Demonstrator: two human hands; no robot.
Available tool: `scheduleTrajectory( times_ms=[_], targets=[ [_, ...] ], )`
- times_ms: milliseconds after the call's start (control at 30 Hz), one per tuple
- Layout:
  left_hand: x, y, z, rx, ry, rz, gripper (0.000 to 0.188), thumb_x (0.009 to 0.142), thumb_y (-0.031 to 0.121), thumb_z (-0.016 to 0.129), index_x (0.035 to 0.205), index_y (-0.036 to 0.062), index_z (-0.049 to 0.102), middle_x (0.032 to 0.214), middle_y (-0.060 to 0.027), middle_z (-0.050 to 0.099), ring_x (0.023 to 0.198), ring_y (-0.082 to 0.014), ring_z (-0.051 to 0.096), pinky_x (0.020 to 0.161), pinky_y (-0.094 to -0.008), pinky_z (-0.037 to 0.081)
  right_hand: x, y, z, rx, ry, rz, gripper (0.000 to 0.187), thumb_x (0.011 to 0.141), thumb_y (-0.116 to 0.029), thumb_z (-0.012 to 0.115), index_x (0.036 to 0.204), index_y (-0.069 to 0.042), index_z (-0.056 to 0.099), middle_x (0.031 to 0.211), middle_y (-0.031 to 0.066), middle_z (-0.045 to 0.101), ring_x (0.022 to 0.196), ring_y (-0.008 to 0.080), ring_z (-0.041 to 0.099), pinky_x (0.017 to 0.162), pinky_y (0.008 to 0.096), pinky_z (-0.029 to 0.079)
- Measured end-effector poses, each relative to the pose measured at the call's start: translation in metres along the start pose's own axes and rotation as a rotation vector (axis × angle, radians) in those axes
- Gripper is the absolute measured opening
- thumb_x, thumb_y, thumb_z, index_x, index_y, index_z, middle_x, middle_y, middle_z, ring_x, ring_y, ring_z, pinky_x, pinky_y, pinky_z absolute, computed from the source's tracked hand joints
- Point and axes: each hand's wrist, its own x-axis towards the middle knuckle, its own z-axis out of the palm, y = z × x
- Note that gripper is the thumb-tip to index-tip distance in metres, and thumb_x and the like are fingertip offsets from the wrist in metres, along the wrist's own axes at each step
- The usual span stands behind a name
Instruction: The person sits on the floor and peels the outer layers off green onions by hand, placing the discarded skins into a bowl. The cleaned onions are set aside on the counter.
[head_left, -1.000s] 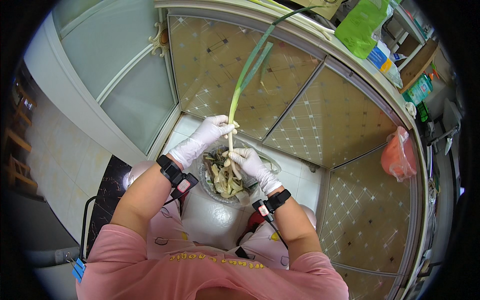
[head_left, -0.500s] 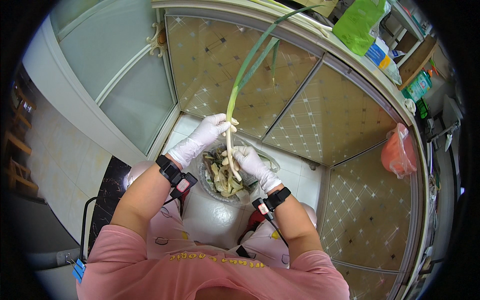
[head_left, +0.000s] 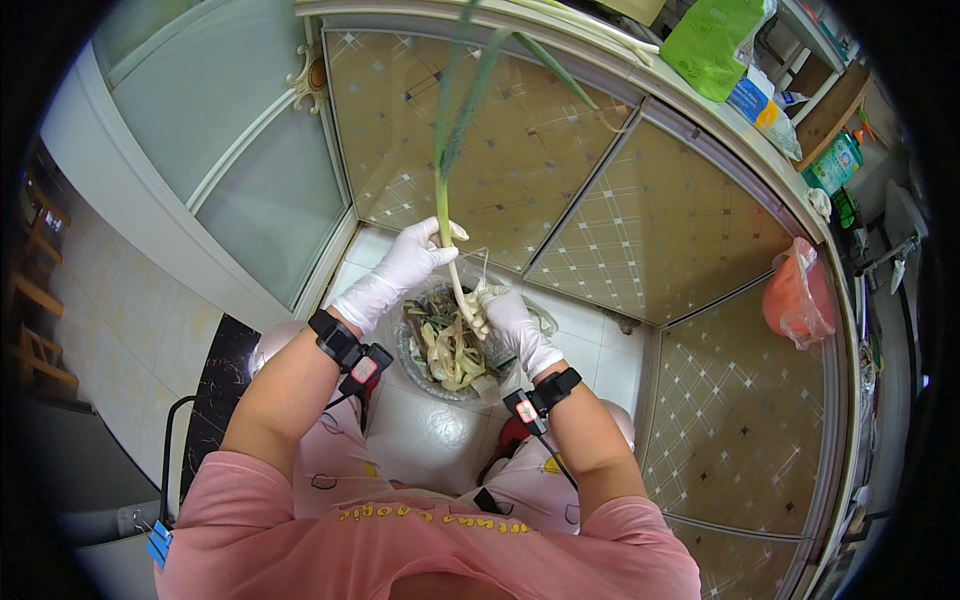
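Note:
A long green onion (head_left: 441, 190) stands nearly upright before me, its green leaves blurred above and its white end down. Wrapped round the pale stalk is my left hand (head_left: 415, 258), in a white glove. Also gloved, my right hand (head_left: 508, 318) is closed at the lower white end, where a thin pale strip of skin (head_left: 485, 265) sticks up by its fingers. Its fingertips are partly hidden. Beneath both hands sits a round basin lined with a clear bag (head_left: 408, 365), holding pale and green peelings (head_left: 450, 362).
Cabinet doors (head_left: 600, 220) with a diamond pattern curve round in front, below a counter. On it lie more pale stalks (head_left: 590, 22), a green bag (head_left: 705, 45) and a blue-and-white packet (head_left: 760, 105). A red plastic bag (head_left: 798, 298) hangs at the right. A glass-panelled door (head_left: 270, 200) stands left.
The green onion has shifted left and come more upright, its leaf tops swinging left. My right hand has moved slightly right, and a strip of skin now shows beside it.

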Motion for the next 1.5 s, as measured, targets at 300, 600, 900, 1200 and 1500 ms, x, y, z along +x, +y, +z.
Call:
scheduleTrajectory(
  times_ms=[300, 600, 900, 1200, 1500],
  targets=[
    [0.001, 0.004, -0.012, 0.035, 0.109, 0.063, 0.024, 0.078, -0.006, 0.055, 0.099, 0.0053, 0.058, 0.092, 0.0013, 0.055, 0.081, -0.0063, 0.050, 0.076, -0.0214, 0.043, 0.017, 0.024, -0.019, -1.385, -0.084, 0.023, 0.031, 0.078, -0.026, 0.055, 0.090, 0.001, 0.065, 0.085, 0.0186, 0.064, 0.083, 0.0328, 0.062, 0.073, 0.0372, 0.049],
    [0.002, -0.001, -0.014, -0.050, 0.180, 0.055, 0.024, 0.077, -0.005, 0.060, 0.099, 0.0034, 0.057, 0.090, -0.0007, 0.056, 0.078, -0.0071, 0.052, 0.072, -0.0202, 0.044, 0.014, 0.016, -0.023, -0.996, -0.040, 0.198, 0.033, 0.080, -0.037, 0.057, 0.080, -0.007, 0.068, 0.070, 0.0134, 0.065, 0.062, 0.0254, 0.063, 0.061, 0.0343, 0.049],
    [0.007, -0.010, -0.014, -0.122, 0.187, 0.011, 0.027, 0.077, -0.003, 0.062, 0.101, 0.0020, 0.055, 0.088, -0.0028, 0.058, 0.079, -0.0087, 0.056, 0.071, -0.0199, 0.047, -0.009, -0.012, -0.021, 0.069, -0.220, -0.073, 0.024, 0.084, -0.025, 0.062, 0.083, -0.002, 0.067, 0.064, 0.0030, 0.064, 0.043, 0.0070, 0.043, 0.041, 0.0221, 0.032],
    [0.009, -0.014, -0.012, -0.170, 0.171, 0.053, 0.025, 0.076, -0.005, 0.063, 0.099, 0.0000, 0.055, 0.085, -0.0051, 0.059, 0.078, -0.0105, 0.058, 0.070, -0.0217, 0.048, -0.008, -0.008, -0.024, 0.044, -0.378, -0.101, 0.017, 0.082, -0.011, 0.062, 0.095, 0.000, 0.065, 0.078, 0.0054, 0.067, 0.056, 0.0067, 0.055, 0.049, 0.0179, 0.042],
    [0.013, -0.016, -0.016, -0.186, 0.177, 0.011, 0.025, 0.077, -0.003, 0.062, 0.100, -0.0015, 0.054, 0.087, -0.0070, 0.060, 0.079, -0.0116, 0.059, 0.071, -0.0215, 0.049, -0.018, -0.019, -0.030, 0.048, -0.519, 0.002, 0.023, 0.082, -0.009, 0.061, 0.102, 0.002, 0.063, 0.087, 0.0098, 0.067, 0.063, 0.0079, 0.060, 0.051, 0.0168, 0.047]
  ],
)
